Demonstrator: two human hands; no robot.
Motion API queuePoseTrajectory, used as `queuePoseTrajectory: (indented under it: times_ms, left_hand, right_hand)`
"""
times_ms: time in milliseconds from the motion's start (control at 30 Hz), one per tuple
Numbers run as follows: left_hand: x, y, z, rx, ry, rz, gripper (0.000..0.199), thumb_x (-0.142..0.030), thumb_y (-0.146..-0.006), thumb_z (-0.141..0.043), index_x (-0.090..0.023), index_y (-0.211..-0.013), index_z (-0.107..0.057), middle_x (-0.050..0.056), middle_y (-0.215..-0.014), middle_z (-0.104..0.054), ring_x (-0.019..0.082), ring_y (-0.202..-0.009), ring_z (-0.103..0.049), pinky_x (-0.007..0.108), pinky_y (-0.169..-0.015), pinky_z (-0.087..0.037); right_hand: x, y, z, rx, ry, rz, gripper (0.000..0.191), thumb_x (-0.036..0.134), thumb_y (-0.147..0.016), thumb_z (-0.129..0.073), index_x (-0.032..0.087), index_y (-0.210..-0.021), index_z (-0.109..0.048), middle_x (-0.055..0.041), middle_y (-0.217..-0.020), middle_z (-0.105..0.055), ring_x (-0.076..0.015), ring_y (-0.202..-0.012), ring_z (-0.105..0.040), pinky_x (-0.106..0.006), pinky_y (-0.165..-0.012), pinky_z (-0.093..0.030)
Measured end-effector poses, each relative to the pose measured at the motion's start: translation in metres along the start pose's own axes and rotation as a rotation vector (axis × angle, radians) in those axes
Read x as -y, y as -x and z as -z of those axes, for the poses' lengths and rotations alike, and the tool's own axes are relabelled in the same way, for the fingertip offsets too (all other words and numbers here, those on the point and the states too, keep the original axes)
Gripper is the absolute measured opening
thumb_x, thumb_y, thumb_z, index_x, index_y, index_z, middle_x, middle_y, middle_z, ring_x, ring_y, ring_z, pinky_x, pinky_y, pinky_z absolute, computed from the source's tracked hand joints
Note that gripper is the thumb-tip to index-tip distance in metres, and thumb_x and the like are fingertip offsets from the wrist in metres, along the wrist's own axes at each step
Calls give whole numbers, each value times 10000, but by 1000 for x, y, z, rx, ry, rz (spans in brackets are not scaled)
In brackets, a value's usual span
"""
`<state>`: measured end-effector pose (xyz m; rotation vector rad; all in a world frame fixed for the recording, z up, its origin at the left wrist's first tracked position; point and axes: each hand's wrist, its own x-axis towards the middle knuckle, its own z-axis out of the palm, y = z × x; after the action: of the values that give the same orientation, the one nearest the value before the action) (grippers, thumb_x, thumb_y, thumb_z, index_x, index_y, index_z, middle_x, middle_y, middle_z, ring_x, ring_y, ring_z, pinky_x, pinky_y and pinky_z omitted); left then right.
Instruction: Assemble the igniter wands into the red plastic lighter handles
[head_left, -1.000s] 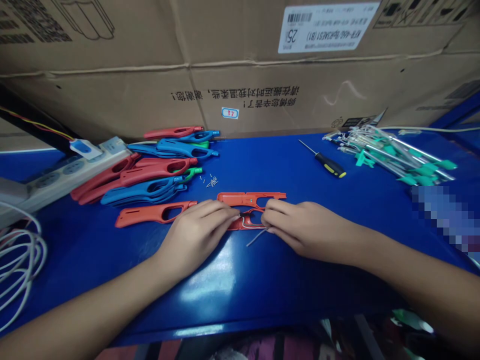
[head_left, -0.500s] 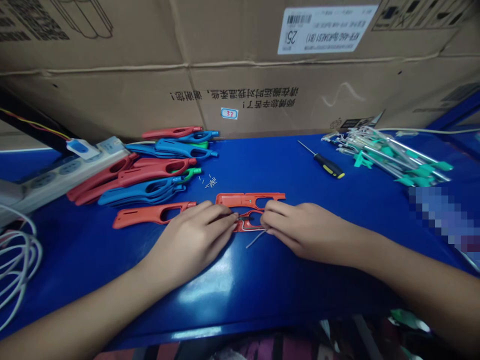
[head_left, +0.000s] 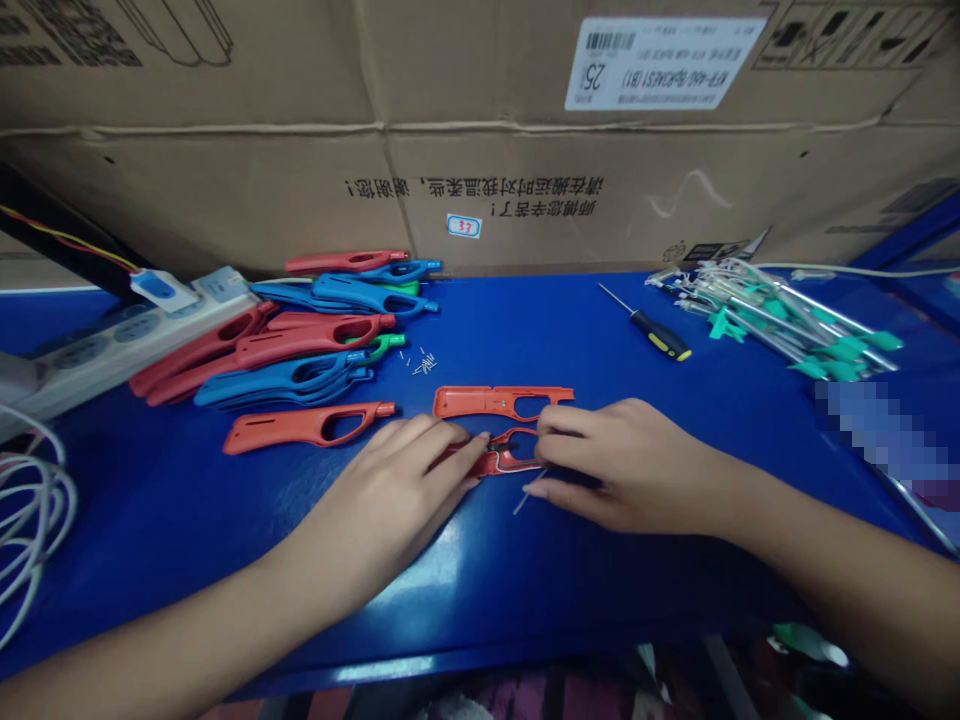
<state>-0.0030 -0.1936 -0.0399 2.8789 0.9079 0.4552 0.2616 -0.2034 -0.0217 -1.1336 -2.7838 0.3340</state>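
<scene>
On the blue table, my left hand (head_left: 420, 480) has its fingers closed on the left part of an orange shell half (head_left: 489, 462), whose inside faces up with a white wire and a dark part in it. My right hand (head_left: 600, 462) is at the shell's right end, its fingers closed round that end. A thin grey tube (head_left: 528, 496) sticks out below the right fingertips, pointing down and left. Just behind lies a second open orange shell half (head_left: 476, 401), touched by neither hand. A closed orange casing (head_left: 281, 431) rests left of it.
Red casings (head_left: 307, 345), blue casings (head_left: 270, 388) and a power strip (head_left: 135, 335) lie at the left. Small screws (head_left: 427, 365) are scattered behind the shells. A screwdriver (head_left: 660, 335) and metal rods with green pieces (head_left: 787, 315) are at the back right. White cable (head_left: 37, 520) coils at the far left.
The held shell half and both hands have shifted slightly right and toward me. The grey tube has moved right and tilts more steeply. My right thumb is further from the other fingers.
</scene>
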Motion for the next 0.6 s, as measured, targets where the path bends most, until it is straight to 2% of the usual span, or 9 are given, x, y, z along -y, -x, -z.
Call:
queuePoseTrajectory:
  times_ms: [100,200,333,600]
  left_hand:
    - [0,2,-4,2,98,17,330,-268,-1035,-497,-161,-1325,-612,103,-1093,-665,244,-952,-599,407,-806,-526]
    - [0,4,-8,11,183,41,364,-265,-1025,-519,-189,-1379,-563,99,-1120,-643,240,-989,-591,408,-844,-524]
    - [1,5,-11,17,263,61,393,-274,-1022,-530,-179,-1403,-531,98,-1122,-627,235,-1015,-581,407,-875,-522]
    - [1,2,-12,20,251,4,339,-259,-1032,-514,-186,-1355,-588,81,-1033,-624,193,-907,-590,358,-796,-551]
  right_hand:
    - [-1,-2,-4,-96,37,-32,296,362,-1059,-394,205,-1024,-642,-28,-1010,-673,-134,-738,-598,-288,-573,-307]
    - [-5,-6,-11,-163,79,-49,238,299,-1042,-437,196,-1073,-650,-42,-1052,-682,-145,-795,-623,-287,-605,-338]
    - [-9,-8,-16,-132,62,-20,234,299,-1030,-476,191,-939,-662,-34,-1006,-669,-137,-761,-605,-288,-628,-348]
    - [-9,-7,-18,-98,55,-29,289,307,-1053,-430,185,-954,-672,-39,-1014,-663,-146,-764,-593,-302,-629,-327]
